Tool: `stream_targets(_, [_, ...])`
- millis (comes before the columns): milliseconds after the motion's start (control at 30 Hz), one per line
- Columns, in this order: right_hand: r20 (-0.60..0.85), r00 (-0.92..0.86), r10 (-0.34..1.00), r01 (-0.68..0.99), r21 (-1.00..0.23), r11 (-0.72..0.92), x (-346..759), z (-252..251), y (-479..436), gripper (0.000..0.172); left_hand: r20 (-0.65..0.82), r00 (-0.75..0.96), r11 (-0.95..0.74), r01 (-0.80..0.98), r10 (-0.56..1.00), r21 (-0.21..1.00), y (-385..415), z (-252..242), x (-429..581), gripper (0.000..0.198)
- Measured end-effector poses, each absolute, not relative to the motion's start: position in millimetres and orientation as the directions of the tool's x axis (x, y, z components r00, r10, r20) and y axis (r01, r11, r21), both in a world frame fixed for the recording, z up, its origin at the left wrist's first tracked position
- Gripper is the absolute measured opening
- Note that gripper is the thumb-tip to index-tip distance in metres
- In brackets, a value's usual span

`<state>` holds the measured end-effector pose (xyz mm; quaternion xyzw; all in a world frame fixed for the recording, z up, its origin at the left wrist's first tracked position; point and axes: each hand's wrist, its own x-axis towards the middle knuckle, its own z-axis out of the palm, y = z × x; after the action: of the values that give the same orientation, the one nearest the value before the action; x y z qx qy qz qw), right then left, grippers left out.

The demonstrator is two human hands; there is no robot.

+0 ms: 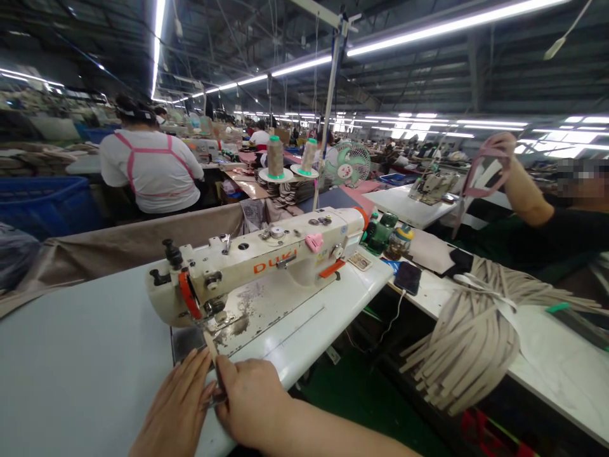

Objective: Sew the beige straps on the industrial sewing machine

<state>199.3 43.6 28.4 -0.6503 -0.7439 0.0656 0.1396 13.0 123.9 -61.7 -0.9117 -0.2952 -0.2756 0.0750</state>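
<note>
A narrow beige strip (210, 344) runs from under the needle area of a white sewing machine (266, 254) toward me, between my two hands. My left hand (174, 403) lies along the strip's left side, its fingers stretched out flat and pointing at the presser foot. On the other side my right hand (254, 400) is closed, with its index finger and thumb at the strip's near end. A small dark, shiny piece (219, 395) shows between the hands; I cannot tell what it is. The near end of the strip is hidden by my fingers.
Thread cones (275, 158) stand behind the machine. On the side table at right lie a phone (408, 278) with a cable and a tied bundle of beige strips (471, 343). A co-worker's hand (502, 145) lifts a pink piece (485, 171). Another person (152, 168) sits ahead left.
</note>
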Motion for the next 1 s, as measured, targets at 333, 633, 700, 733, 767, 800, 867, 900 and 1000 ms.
stream_targets(333, [0.126,-0.115,0.985,0.948,-0.283,0.146,199.4,30.4,41.7,0.042,0.578,0.666,-0.810,0.587,0.472,-0.015,120.2,-59.2,16.0,0.068])
stream_targets(633, [0.107,-0.128,0.986,0.940,-0.303,0.155,201.0,33.4,42.1,0.049,0.564,0.664,-0.811,0.584,0.490,0.017,119.7,-57.5,16.8,0.068])
stream_targets(700, [0.108,-0.132,0.985,0.937,-0.311,0.160,201.7,35.1,42.0,0.050,0.561,0.664,-0.811,0.585,0.495,0.024,119.4,-56.9,17.1,0.069])
stream_targets(733, [0.106,-0.129,0.986,0.936,-0.315,0.157,202.0,36.0,41.9,0.049,0.561,0.662,-0.810,0.586,0.497,0.025,119.2,-56.5,17.3,0.069])
stream_targets(767, [0.103,-0.125,0.987,0.935,-0.320,0.152,202.2,36.7,41.8,0.048,0.560,0.661,-0.808,0.589,0.499,0.025,118.9,-56.0,17.5,0.069])
stream_targets(800, [0.100,-0.120,0.988,0.935,-0.323,0.146,202.3,37.3,41.6,0.046,0.561,0.659,-0.806,0.592,0.500,0.023,118.7,-55.5,17.8,0.070])
stream_targets(867, [0.099,-0.118,0.988,0.934,-0.326,0.145,202.2,38.0,41.1,0.046,0.568,0.655,-0.804,0.594,0.498,0.020,118.2,-54.8,18.1,0.070])
stream_targets(900, [0.100,-0.120,0.988,0.934,-0.325,0.147,202.1,38.0,40.9,0.047,0.570,0.654,-0.804,0.594,0.498,0.020,118.0,-54.5,18.2,0.070])
stream_targets(1000, [0.098,-0.127,0.987,0.937,-0.316,0.152,201.9,38.0,40.6,0.049,0.566,0.654,-0.804,0.593,0.502,0.029,117.6,-54.4,18.5,0.069])
